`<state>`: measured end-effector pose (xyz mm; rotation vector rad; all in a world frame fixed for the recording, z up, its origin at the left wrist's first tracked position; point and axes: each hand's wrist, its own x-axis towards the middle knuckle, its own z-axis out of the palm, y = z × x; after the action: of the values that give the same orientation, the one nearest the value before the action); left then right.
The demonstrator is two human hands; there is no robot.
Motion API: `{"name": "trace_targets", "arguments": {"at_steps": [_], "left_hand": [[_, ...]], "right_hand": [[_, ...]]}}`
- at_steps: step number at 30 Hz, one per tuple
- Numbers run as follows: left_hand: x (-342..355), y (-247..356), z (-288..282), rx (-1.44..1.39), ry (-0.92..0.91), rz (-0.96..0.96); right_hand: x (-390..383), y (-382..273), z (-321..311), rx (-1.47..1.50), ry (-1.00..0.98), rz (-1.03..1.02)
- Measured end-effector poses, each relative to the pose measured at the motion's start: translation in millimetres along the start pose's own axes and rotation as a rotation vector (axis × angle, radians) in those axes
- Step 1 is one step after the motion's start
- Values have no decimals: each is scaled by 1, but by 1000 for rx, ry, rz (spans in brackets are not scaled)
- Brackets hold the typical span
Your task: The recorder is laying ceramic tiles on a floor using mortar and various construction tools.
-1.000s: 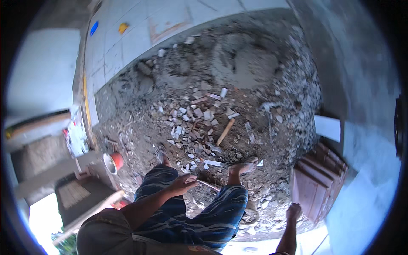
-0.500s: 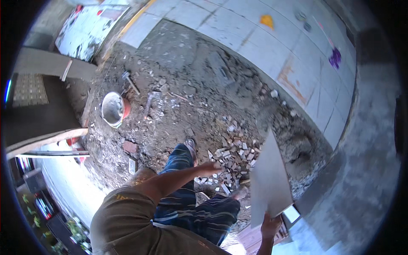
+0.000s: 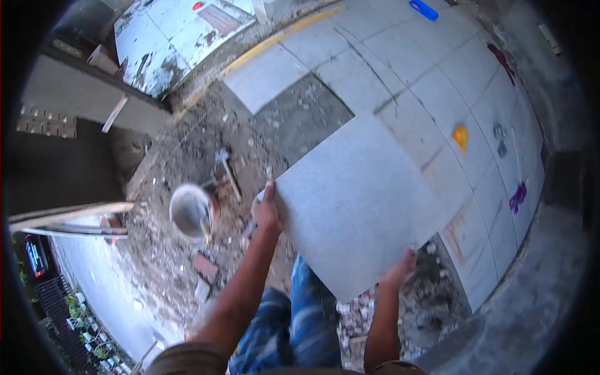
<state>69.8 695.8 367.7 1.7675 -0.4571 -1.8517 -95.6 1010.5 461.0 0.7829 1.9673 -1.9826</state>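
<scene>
A large pale grey floor tile (image 3: pixel 359 206) is held up in front of me between both hands. My left hand (image 3: pixel 267 211) is closed on its left corner, thumb on the upper face. At the near right edge, my right hand (image 3: pixel 399 270) grips the tile, its fingers partly hidden beneath. Beyond the tile lies a patch of smooth grey mortar (image 3: pixel 306 115), bordered by laid tiles (image 3: pixel 381 69). The held tile covers part of the ground and of the laid floor.
Left of my left arm stands a mortar-stained bucket (image 3: pixel 190 214), with a hammer (image 3: pixel 229 175) beside it. A reddish brick (image 3: pixel 205 266) lies nearer me. Broken tile pieces (image 3: pixel 359 312) are heaped by my legs. A yellow object (image 3: pixel 460 137) and a purple cloth (image 3: pixel 518 197) rest on the laid tiles.
The tile has swung from my right side to in front of me and turned flatter. My left hand has taken hold of it too. The view has shifted toward the laid floor.
</scene>
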Motion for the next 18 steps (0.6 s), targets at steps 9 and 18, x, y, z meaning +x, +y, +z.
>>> {"name": "trace_targets", "arguments": {"at_steps": [9,18], "left_hand": [[407,22,32,68,352,485],[508,34,86,-208,196,508]], "right_hand": [[193,301,315,-239,-63,-62],[244,335,405,-143,-155,-193]]}}
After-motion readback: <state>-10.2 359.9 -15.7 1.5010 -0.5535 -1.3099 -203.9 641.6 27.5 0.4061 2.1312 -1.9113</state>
